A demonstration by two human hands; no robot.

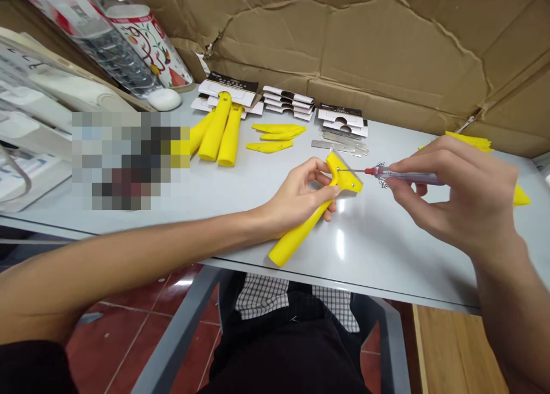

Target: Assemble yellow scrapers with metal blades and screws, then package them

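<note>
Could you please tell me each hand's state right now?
Left hand: closed, holding a yellow scraper.
Right hand: closed, holding a clear-handled screwdriver.

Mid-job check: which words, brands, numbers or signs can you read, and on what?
Nothing reads clearly.
Black-banded card by the yellow handles: light print, too small.
Front right-hand card: light print, too small.
Screwdriver in the right hand: dark marks, too small.
Patterned bottle label: pictures, no legible words.

Screwdriver point(380, 172) at tilted yellow scraper point(308, 224)
</note>
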